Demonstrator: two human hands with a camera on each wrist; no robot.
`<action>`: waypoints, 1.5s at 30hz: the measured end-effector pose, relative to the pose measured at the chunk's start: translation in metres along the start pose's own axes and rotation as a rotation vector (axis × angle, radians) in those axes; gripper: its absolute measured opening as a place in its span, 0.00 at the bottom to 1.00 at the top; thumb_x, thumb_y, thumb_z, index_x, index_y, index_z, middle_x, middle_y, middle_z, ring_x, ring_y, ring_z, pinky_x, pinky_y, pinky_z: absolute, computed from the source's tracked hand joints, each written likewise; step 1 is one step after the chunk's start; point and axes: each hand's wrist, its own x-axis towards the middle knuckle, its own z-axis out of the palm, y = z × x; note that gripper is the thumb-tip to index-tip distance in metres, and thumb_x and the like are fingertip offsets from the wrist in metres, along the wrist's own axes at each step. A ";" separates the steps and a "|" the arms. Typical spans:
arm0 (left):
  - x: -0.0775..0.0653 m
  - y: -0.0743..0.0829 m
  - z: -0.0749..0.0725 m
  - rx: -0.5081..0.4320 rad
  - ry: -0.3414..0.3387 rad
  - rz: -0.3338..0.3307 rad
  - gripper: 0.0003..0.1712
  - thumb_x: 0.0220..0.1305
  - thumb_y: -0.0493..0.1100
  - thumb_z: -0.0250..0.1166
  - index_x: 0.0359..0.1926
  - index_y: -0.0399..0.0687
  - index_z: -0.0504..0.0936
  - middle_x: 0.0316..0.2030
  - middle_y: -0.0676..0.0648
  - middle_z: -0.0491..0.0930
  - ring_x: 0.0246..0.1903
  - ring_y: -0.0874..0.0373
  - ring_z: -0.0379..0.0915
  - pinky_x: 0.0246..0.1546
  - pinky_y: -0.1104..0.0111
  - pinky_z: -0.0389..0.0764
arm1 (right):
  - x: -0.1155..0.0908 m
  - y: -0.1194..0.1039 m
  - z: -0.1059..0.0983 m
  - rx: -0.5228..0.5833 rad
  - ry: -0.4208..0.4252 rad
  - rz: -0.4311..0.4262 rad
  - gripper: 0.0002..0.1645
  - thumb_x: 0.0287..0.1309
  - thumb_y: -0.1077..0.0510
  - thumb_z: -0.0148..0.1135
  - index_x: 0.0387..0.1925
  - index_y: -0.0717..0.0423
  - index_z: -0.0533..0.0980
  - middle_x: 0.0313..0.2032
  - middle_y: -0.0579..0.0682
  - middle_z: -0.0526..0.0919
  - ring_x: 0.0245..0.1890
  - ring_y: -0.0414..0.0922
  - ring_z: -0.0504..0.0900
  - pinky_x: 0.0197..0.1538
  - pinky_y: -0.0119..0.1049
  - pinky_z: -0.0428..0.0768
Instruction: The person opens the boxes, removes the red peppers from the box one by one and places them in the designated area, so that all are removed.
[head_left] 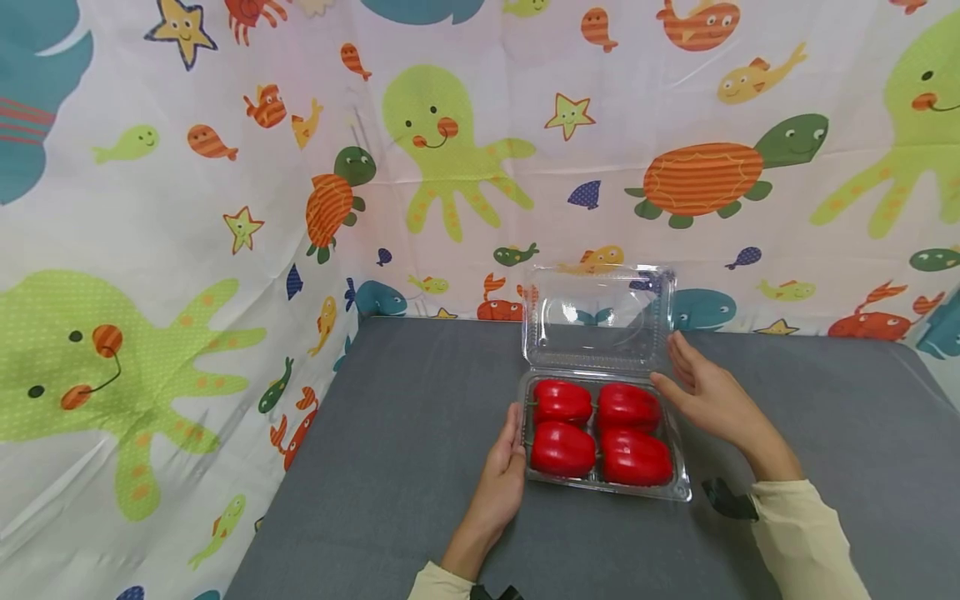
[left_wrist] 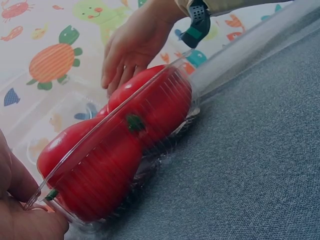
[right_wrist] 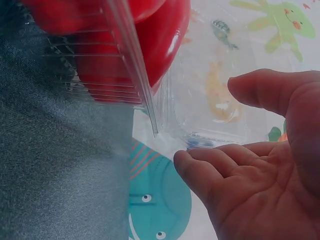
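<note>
A clear plastic clamshell container point(head_left: 681, 479) stands on the grey cloth with several red bell peppers point(head_left: 562, 448) in its base. Its transparent lid point(head_left: 592, 354) is raised at the back. My left hand point(head_left: 501, 475) is at the left side of the base; in the left wrist view its thumb and fingers point(left_wrist: 17, 175) pinch the rim's corner. My right hand point(head_left: 720, 404) is spread at the right side, fingertips beside the lid's right edge. Seen from the right wrist, thumb and fingers point(right_wrist: 215, 167) stand apart with nothing between them, and the lid lies just beyond.
Grey cloth point(head_left: 405, 433) covers the table. Behind and to the left hangs a white curtain point(head_left: 285, 50) printed with sea animals, close behind the raised lid. Dark straps point(head_left: 729, 500) sit at both wrists, by the cream sleeves.
</note>
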 end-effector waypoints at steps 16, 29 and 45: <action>-0.001 0.001 0.002 -0.003 0.010 -0.008 0.39 0.80 0.28 0.40 0.85 0.40 0.39 0.85 0.48 0.42 0.84 0.52 0.35 0.79 0.61 0.47 | 0.006 0.005 0.002 0.000 -0.026 0.022 0.61 0.73 0.43 0.64 0.83 0.67 0.36 0.79 0.74 0.50 0.73 0.74 0.62 0.65 0.63 0.73; -0.002 -0.001 0.001 -0.007 0.010 0.004 0.38 0.80 0.28 0.39 0.85 0.40 0.40 0.85 0.48 0.43 0.84 0.52 0.34 0.80 0.61 0.45 | 0.008 0.011 0.005 0.012 -0.033 0.016 0.62 0.72 0.41 0.65 0.83 0.69 0.39 0.78 0.74 0.53 0.72 0.74 0.64 0.63 0.60 0.76; -0.002 0.001 0.002 0.012 0.010 -0.003 0.39 0.80 0.28 0.39 0.85 0.41 0.40 0.85 0.48 0.43 0.84 0.51 0.35 0.80 0.60 0.46 | 0.008 0.013 0.004 -0.001 -0.100 0.049 0.61 0.73 0.40 0.63 0.81 0.73 0.40 0.77 0.77 0.51 0.72 0.76 0.63 0.63 0.62 0.76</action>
